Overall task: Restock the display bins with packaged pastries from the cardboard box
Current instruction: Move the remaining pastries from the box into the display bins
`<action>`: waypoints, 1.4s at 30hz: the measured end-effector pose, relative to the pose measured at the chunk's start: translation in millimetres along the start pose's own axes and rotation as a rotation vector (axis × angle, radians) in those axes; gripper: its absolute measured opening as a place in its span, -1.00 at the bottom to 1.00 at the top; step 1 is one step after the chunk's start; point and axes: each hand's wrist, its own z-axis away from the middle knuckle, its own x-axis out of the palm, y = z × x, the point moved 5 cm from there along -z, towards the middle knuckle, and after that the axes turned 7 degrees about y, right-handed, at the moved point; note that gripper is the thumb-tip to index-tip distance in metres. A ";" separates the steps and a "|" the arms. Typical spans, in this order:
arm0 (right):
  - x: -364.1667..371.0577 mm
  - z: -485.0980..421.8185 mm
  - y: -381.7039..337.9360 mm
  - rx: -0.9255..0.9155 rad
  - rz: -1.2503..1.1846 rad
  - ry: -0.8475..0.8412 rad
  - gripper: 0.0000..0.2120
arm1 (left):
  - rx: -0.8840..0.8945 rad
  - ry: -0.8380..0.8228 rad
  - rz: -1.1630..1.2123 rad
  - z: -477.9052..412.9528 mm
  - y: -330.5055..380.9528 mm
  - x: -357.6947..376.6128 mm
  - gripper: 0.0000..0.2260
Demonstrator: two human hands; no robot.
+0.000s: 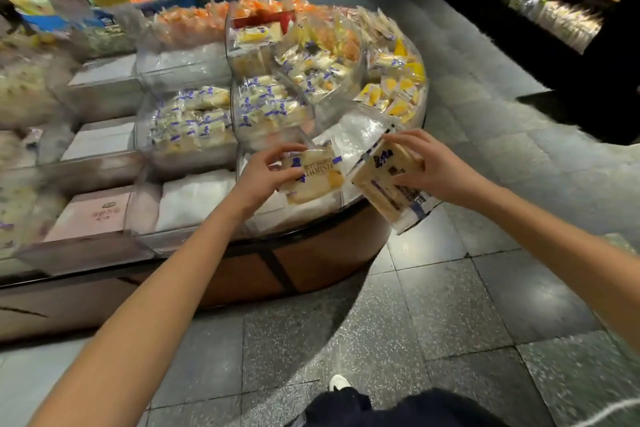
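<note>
Motion blur smears the clear plastic display bins [86, 166] at the left and the dark shelf of yellow packets [620, 45], cut off by the upper right edge.

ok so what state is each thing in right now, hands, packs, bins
left hand: grips a single pastry pack
single pastry pack: sealed, held above the front bins
right hand: holds a stack of packs
stack of packs: tilted, at the display's edge
front bins: mostly bare, white liner showing
middle bins: filled with blue-labelled packs
outer bin: filled with yellow packs
</note>
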 end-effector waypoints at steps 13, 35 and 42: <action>157.0 -153.2 -72.9 -0.156 0.031 -0.240 -0.35 | -0.174 0.278 0.014 -4.1 -116.0 -176.5 -0.70; 270.2 -428.1 -49.8 -0.039 -0.116 -0.276 -0.34 | -0.237 0.327 -0.046 -290.8 -238.1 -343.0 -0.64; 274.7 -432.8 -33.0 0.091 -0.160 -0.225 -0.31 | -0.236 0.179 -0.152 -360.8 -272.0 -337.9 -0.66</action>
